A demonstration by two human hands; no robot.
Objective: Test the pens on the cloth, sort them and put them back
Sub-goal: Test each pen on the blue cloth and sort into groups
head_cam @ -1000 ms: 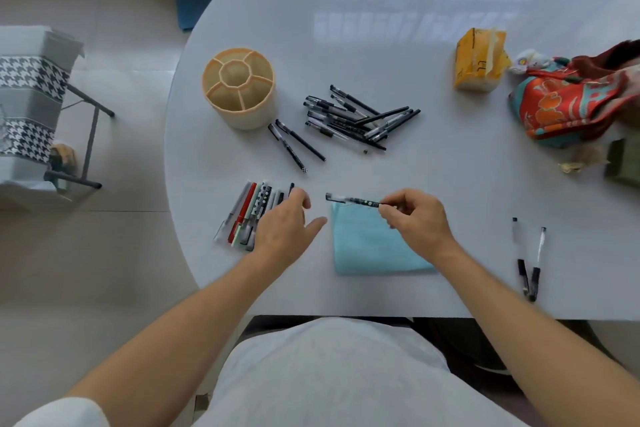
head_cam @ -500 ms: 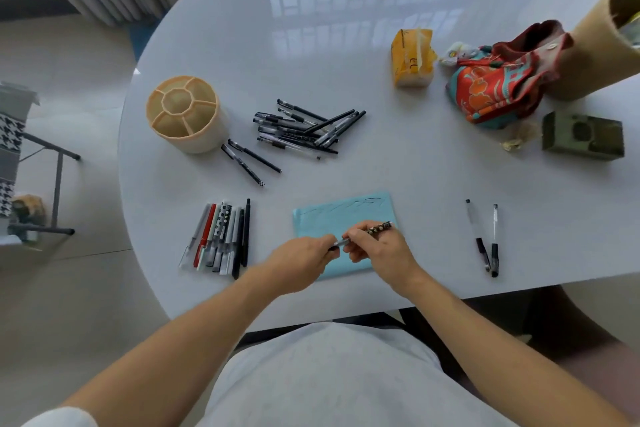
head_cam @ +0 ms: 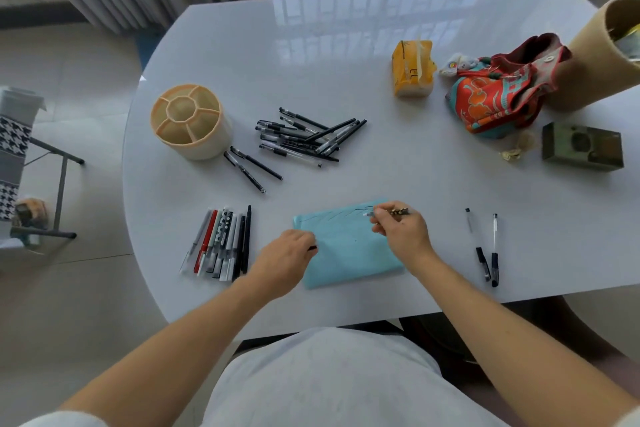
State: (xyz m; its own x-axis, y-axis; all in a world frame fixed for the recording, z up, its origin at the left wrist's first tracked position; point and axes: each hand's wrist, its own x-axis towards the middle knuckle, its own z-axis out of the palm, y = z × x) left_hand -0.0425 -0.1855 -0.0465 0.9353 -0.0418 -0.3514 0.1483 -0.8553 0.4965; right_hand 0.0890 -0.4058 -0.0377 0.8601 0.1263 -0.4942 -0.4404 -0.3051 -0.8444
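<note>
Pen tip on the cloth, cap off in my other hand.

My right hand [head_cam: 403, 236] pinches a patterned pen [head_cam: 393, 212], its tip on the far edge of the blue cloth [head_cam: 346, 253] beside ink lines. My left hand [head_cam: 285, 255] curls round a small black cap [head_cam: 312, 247] at the cloth's left edge. A sorted row of pens [head_cam: 221, 243] lies left on the bench [head_cam: 346, 62]; a loose pile [head_cam: 308, 137] sits near the holder [head_cam: 190, 121].

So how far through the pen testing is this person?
Partly through. Done: a row of pens lies left of the cloth, two more pens lie right of it, and the cloth bears ink strokes. In hand: the right hand holds a pen at the cloth's far edge; the left hand holds what looks like its cap. Left: the pile and the empty holder.
</note>
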